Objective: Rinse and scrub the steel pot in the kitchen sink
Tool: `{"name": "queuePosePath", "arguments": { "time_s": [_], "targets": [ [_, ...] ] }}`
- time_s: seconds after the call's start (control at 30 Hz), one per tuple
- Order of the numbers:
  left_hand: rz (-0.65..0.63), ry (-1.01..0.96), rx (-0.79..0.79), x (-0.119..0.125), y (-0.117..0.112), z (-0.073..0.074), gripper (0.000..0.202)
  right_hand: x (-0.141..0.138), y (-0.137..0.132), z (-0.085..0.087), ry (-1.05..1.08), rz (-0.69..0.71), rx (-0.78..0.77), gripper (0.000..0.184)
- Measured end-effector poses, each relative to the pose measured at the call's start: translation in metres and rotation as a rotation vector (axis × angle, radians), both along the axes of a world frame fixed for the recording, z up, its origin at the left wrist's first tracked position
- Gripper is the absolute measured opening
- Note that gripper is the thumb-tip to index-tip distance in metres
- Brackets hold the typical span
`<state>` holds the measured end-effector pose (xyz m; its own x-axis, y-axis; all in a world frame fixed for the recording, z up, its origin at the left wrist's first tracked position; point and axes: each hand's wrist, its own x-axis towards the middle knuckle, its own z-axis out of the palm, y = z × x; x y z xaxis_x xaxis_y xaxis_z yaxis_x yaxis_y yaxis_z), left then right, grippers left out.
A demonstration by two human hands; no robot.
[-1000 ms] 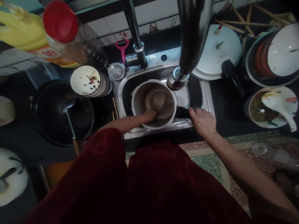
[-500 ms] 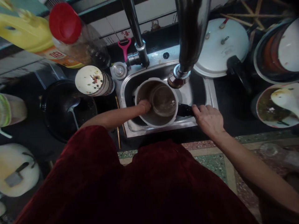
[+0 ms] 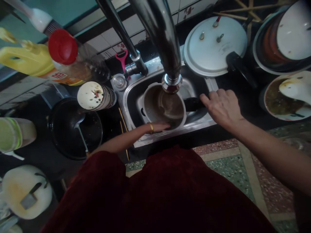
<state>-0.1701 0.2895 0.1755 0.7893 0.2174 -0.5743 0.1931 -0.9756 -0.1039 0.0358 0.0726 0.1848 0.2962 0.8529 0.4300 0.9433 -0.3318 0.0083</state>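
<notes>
A grey metal pressure cooker pot [image 3: 150,100] sits tilted in the steel sink [image 3: 134,94], with some water inside. My right hand [image 3: 221,105] is closed on the end of its black handle [image 3: 191,104]. At the near rim of the pot lies my left hand [image 3: 160,126], fingers stretched out flat over the edge and holding nothing; a yellow band circles its wrist. The thick chrome tap spout [image 3: 172,84] hangs over the pot and hides part of its far rim.
Right of the sink lie the cooker lid [image 3: 213,45], stacked pots [image 3: 259,51] and a bowl of liquid with a ladle [image 3: 272,106]. To the left are a patterned cup [image 3: 109,97], a black pan with a spoon [image 3: 58,142], a yellow oil jug [image 3: 36,61] and a red-lidded jar [image 3: 63,47].
My left hand has come from inside the pot to its near rim, its fingers now stretched out. The pot is tilted more. My right hand stays at the handle. The view has shifted.
</notes>
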Motion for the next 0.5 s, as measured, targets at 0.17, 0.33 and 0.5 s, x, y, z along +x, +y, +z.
{"name": "queuePosePath", "arguments": {
  "time_s": [0.17,0.33,0.5],
  "targets": [
    [0.043,0.031,-0.151,0.005,-0.036,-0.025,0.083,0.007,-0.002,0.029,-0.061,-0.036,0.070,0.029],
    [0.048,0.016,-0.072,0.000,-0.021,-0.022,0.095,0.019,-0.026,0.040,0.080,-0.060,0.072,0.014],
    [0.045,-0.034,-0.118,-0.004,-0.019,-0.030,0.092,0.054,-0.037,0.024,0.670,0.169,0.211,0.028]
  ]
}}
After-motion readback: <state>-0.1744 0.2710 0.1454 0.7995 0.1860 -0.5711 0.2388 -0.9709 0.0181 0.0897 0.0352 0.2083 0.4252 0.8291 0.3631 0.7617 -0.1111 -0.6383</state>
